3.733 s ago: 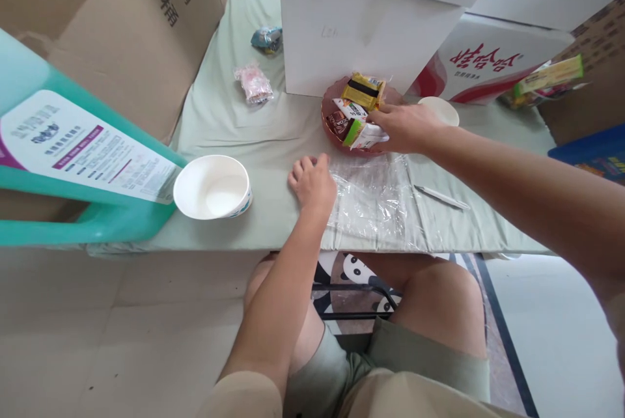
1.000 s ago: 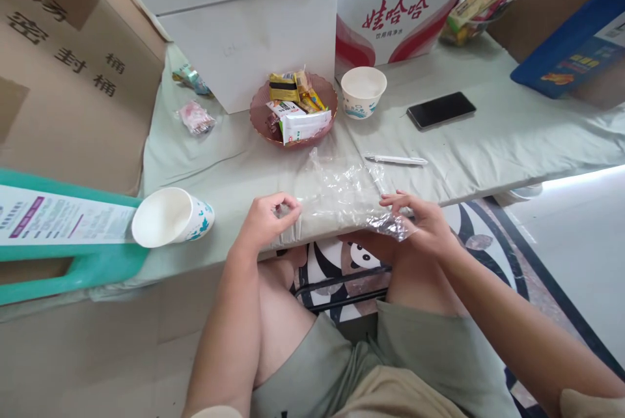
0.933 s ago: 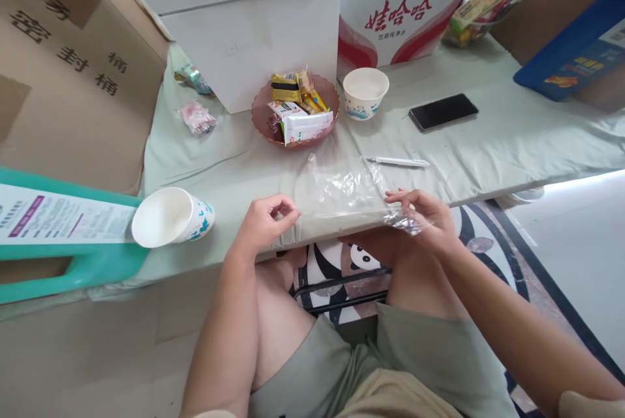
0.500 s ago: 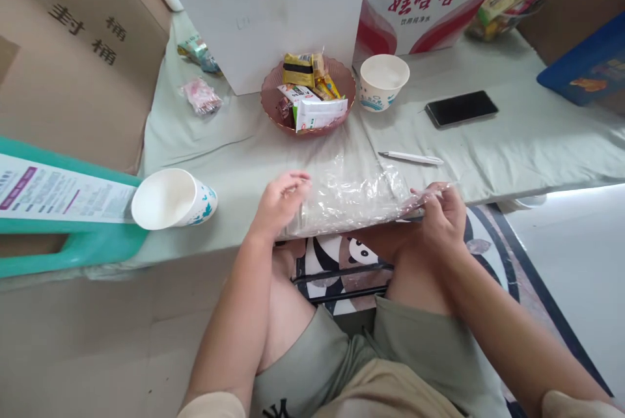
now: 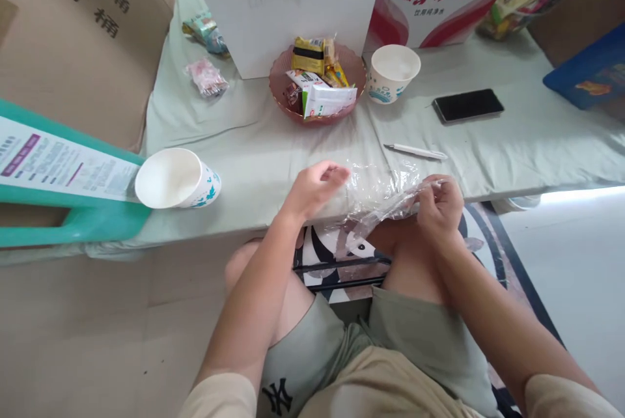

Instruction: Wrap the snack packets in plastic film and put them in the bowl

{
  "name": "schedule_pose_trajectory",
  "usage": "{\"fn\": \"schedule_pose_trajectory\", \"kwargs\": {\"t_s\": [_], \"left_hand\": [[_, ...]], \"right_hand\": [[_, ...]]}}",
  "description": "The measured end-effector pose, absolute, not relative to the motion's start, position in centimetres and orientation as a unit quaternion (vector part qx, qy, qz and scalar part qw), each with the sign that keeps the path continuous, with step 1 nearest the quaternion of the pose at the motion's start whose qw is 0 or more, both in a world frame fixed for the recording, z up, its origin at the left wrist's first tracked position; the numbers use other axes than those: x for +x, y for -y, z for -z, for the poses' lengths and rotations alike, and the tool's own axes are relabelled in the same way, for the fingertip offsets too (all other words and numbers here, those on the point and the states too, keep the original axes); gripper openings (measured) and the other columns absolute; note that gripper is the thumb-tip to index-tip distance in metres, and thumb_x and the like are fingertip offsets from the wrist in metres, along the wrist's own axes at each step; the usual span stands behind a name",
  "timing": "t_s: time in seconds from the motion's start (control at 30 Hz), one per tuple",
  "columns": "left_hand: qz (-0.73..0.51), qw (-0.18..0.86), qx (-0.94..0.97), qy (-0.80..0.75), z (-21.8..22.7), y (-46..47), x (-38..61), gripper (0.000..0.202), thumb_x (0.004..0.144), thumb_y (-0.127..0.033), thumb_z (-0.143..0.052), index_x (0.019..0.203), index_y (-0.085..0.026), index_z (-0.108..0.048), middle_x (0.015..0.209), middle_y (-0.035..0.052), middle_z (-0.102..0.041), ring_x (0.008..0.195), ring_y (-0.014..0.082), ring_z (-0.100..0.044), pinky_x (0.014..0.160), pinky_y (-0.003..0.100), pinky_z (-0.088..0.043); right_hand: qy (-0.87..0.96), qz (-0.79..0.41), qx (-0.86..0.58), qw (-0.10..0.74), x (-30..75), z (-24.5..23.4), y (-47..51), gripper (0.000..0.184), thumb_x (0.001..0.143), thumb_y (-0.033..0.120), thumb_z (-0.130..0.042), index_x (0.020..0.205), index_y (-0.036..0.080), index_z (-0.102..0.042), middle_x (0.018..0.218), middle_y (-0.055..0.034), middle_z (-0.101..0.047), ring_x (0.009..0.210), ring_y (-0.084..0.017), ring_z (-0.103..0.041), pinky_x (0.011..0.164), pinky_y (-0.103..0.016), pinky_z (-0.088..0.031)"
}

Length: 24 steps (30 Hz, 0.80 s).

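Observation:
A crumpled clear plastic bag [image 5: 375,187] lies at the front edge of the cloth-covered table, part of it hanging over the edge. Its right end is pinched between the thumb and fingers of my right hand [image 5: 441,203]. My left hand [image 5: 317,189] hovers by the bag's left side, loosely curled with thumb and fingers apart, and I see nothing in it. Just beyond the bag is a white pen [image 5: 415,152]. Farther back stands a pink scalloped bowl [image 5: 276,89] with several wrapped snacks [image 5: 325,76].
One paper cup [image 5: 394,73] is right of the bowl; another paper cup [image 5: 178,178] tilts at left against a green-framed sign [image 5: 73,161]. A phone [image 5: 469,105] lies at right. Small packets [image 5: 208,76] sit back left. Cartons [image 5: 307,1] line the back.
My left hand has moved right, towards my right hand. The bag, spread wide before, is now bunched closer to my right hand and droops over the edge. The view has shifted slightly.

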State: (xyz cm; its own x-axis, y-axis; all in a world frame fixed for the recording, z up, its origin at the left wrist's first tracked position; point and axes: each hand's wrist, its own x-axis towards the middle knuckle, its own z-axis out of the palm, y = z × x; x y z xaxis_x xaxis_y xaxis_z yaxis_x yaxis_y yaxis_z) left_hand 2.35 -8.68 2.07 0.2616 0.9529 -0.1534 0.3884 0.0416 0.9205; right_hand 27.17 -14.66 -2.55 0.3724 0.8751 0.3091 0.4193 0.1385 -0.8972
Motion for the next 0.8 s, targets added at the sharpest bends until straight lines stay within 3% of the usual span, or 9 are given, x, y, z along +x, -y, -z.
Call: {"fn": "schedule_pose_trajectory", "kwargs": {"t_s": [0.17, 0.27, 0.37, 0.43, 0.5, 0.57, 0.67, 0.73, 0.8], "left_hand": [[-0.276, 0.482, 0.589, -0.587, -0.5, 6.7, 1.5, 0.013, 0.084, -0.032, -0.066, 0.081, -0.020, -0.065, 0.072, 0.0027, -0.070, 0.057, 0.0136, -0.060, 0.057, 0.030, -0.050], [-0.317, 0.445, 0.532, -0.647, -0.1, 4.8, -0.9, 0.013, 0.082, -0.026, -0.069, 0.093, -0.021, -0.064, 0.075, 0.0016, -0.069, 0.057, 0.0133, -0.057, 0.053, 0.030, -0.047], [-0.424, 0.233, 0.540, -0.689, -1.1, 5.9, -2.8, 0.038, 0.077, -0.034, -0.079, 0.107, -0.024, -0.059, 0.099, 0.0034, -0.069, 0.071, 0.0148, -0.061, 0.066, 0.035, -0.052], [-0.494, 0.118, 0.610, -0.607, -1.8, 8.0, -2.6, 0.030, 0.084, -0.042, -0.070, 0.103, -0.023, -0.058, 0.105, 0.0053, -0.067, 0.087, 0.0185, -0.065, 0.079, 0.039, -0.055], [-0.418, 0.136, 0.753, -0.490, -2.0, 9.9, -1.5, 0.039, 0.083, -0.052, -0.071, 0.107, -0.025, -0.060, 0.110, 0.0057, -0.069, 0.109, 0.0245, -0.066, 0.101, 0.045, -0.052], [-0.329, 0.152, 0.811, -0.460, -1.5, 10.3, -0.3, 0.073, 0.071, -0.060, -0.081, 0.130, -0.025, -0.055, 0.139, 0.0107, -0.061, 0.137, 0.0328, -0.053, 0.118, 0.051, -0.041], [-0.350, 0.165, 0.774, -0.502, -0.2, 8.0, 0.6, 0.105, 0.066, -0.063, -0.085, 0.150, -0.024, -0.037, 0.162, 0.0174, -0.039, 0.153, 0.0364, -0.035, 0.124, 0.053, -0.033], [-0.386, 0.192, 0.732, -0.527, 0.2, 5.8, 0.7, 0.103, 0.071, -0.060, -0.083, 0.153, -0.025, -0.032, 0.161, 0.0176, -0.042, 0.154, 0.0340, -0.035, 0.123, 0.051, -0.034], [-0.385, 0.231, 0.706, -0.547, 0.2, 4.2, 1.0, 0.089, 0.076, -0.052, -0.082, 0.149, -0.026, -0.039, 0.145, 0.0151, -0.060, 0.148, 0.0316, -0.045, 0.121, 0.052, -0.035]], "right_hand": [[0.485, -0.229, -0.631, 0.560, 26.7, 2.2, 14.0, 0.010, 0.085, 0.026, -0.061, 0.086, 0.024, -0.051, 0.061, 0.0062, -0.060, 0.041, -0.009, -0.053, 0.041, -0.023, -0.045], [0.440, -0.248, -0.653, 0.564, 27.1, 2.4, 13.8, 0.013, 0.086, 0.028, -0.063, 0.085, 0.024, -0.050, 0.062, 0.0060, -0.061, 0.037, -0.007, -0.049, 0.036, -0.021, -0.037], [0.418, -0.267, -0.673, 0.549, 27.5, 2.7, 13.6, 0.012, 0.089, 0.031, -0.061, 0.087, 0.023, -0.052, 0.060, 0.0056, -0.063, 0.034, -0.006, -0.042, 0.033, -0.021, -0.030], [0.426, -0.267, -0.677, 0.538, 27.5, 2.7, 13.5, 0.012, 0.089, 0.032, -0.062, 0.087, 0.023, -0.054, 0.059, 0.0056, -0.063, 0.033, -0.006, -0.039, 0.034, -0.021, -0.028], [0.438, -0.260, -0.681, 0.527, 27.4, 2.7, 13.5, 0.012, 0.088, 0.032, -0.062, 0.087, 0.023, -0.055, 0.057, 0.0058, -0.062, 0.034, -0.006, -0.037, 0.035, -0.021, -0.027], [0.444, -0.255, -0.685, 0.519, 27.3, 2.8, 13.6, 0.010, 0.088, 0.031, -0.062, 0.087, 0.022, -0.056, 0.056, 0.0059, -0.062, 0.035, -0.006, -0.038, 0.037, -0.022, -0.027], [0.461, -0.245, -0.685, 0.508, 27.5, 3.1, 13.9, 0.009, 0.087, 0.030, -0.060, 0.087, 0.022, -0.056, 0.055, 0.0061, -0.062, 0.038, -0.007, -0.042, 0.041, -0.022, -0.030], [0.486, -0.243, -0.680, 0.492, 27.6, 3.3, 14.1, 0.008, 0.086, 0.030, -0.060, 0.086, 0.022, -0.056, 0.056, 0.0053, -0.063, 0.039, -0.007, -0.043, 0.044, -0.023, -0.031], [0.505, -0.247, -0.673, 0.481, 27.7, 3.5, 14.2, 0.008, 0.086, 0.029, -0.059, 0.086, 0.022, -0.056, 0.060, 0.0036, -0.067, 0.040, -0.007, -0.042, 0.044, -0.023, -0.030]]}}
